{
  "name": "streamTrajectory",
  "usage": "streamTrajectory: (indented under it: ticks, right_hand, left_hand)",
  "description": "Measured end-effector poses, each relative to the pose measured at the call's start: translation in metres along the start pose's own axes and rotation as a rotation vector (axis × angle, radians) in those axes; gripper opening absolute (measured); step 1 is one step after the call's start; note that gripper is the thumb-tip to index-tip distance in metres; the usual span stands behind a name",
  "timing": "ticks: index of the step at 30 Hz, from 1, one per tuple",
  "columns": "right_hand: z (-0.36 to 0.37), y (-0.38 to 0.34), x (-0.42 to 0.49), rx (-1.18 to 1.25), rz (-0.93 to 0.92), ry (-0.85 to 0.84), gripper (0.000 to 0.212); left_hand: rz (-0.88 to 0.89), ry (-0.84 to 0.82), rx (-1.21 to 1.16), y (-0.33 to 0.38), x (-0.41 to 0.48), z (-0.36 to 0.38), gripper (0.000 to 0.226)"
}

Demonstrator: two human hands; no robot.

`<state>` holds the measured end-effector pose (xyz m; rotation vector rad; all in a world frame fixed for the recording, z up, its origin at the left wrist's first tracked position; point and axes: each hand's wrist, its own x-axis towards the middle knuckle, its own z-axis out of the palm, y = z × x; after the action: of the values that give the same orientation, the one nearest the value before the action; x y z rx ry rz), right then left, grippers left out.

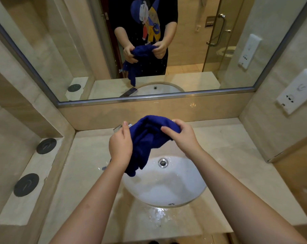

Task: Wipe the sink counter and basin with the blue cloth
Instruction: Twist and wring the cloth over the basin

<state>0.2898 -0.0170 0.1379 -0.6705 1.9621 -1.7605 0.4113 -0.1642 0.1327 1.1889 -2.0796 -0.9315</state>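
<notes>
A dark blue cloth (146, 138) hangs bunched in the air above the back of the white round basin (166, 187). My left hand (120, 147) grips its left side and my right hand (181, 136) grips its upper right edge. The cloth's lower end dangles over the basin's left rim. The basin has a chrome drain (162, 163) and is set in a beige marble counter (85, 173). Water lies pooled on the counter in front of the basin (158, 215). The chrome tap (118, 128) is mostly hidden behind the cloth and my left hand.
A large mirror (193, 59) covers the wall behind the counter and reflects a person holding the cloth. Two black round discs (46, 146) (26, 185) sit on a raised ledge at the left. A white socket plate (297, 90) is on the right wall.
</notes>
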Motion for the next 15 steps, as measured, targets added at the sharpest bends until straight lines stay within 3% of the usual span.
streamTrajectory:
  ticks: [3, 6, 8, 11, 15]
  right_hand:
    - [0.005, -0.017, 0.0, 0.101, -0.059, 0.083, 0.01]
    - [0.012, -0.031, -0.001, 0.215, -0.112, 0.057, 0.011]
    - [0.022, -0.042, -0.001, 0.278, -0.101, 0.026, 0.016]
    - [0.045, -0.054, -0.001, 0.415, -0.075, -0.032, 0.006]
    - [0.056, -0.053, 0.001, 0.59, 0.005, 0.097, 0.023]
  left_hand:
    - [0.023, 0.052, 0.021, -0.005, 0.0, -0.002, 0.058]
    - [-0.009, 0.033, -0.073, -0.001, 0.001, -0.001, 0.061]
    - [-0.05, -0.057, -0.374, 0.013, 0.003, 0.005, 0.063]
    - [-0.14, -0.233, -0.703, 0.042, 0.0, 0.018, 0.059]
    - [-0.173, -0.319, -0.674, 0.052, -0.017, 0.039, 0.051]
